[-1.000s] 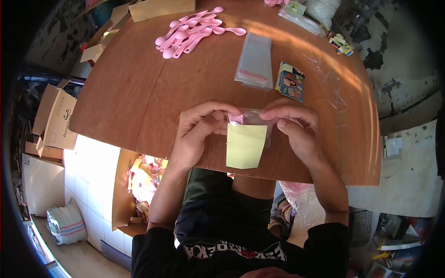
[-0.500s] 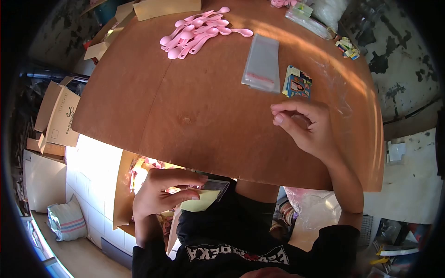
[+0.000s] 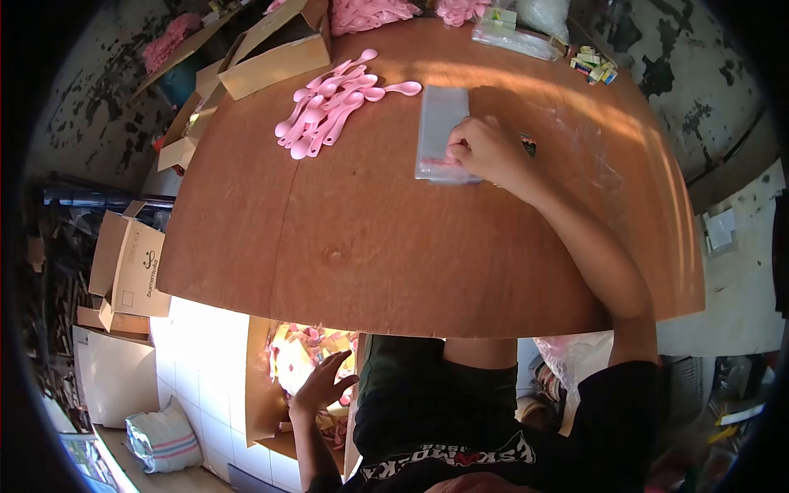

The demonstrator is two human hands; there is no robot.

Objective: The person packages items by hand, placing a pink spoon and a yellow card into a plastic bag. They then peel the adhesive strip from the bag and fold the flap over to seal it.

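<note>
My right hand (image 3: 491, 152) is closed over the stack of clear plastic bags (image 3: 440, 123), fingers curled at the pink strip near its lower end. Whether a bag is pinched in the fingertips is hidden. Just right of that hand, part of a small printed card (image 3: 528, 145) shows; the hand and wrist cover the rest. Below the table edge, my left hand (image 3: 323, 384) has its fingers apart and holds nothing. It is at a cardboard box (image 3: 261, 386) with pink and pale packets inside. Pink plastic spoons (image 3: 329, 107) lie in a pile on the table.
The brown table (image 3: 370, 246) fills the middle. At its back are an open carton (image 3: 275, 70), more pink spoons (image 3: 374, 12), clear plastic packs (image 3: 514, 41) and small boxes (image 3: 593, 66). On the left are another carton (image 3: 136, 271) and a white sack (image 3: 164, 440).
My left hand has let go of the clear bag with the pale yellow card and opened at the box. My right hand has moved left and away from me, onto the bag stack. The view has shifted.
</note>
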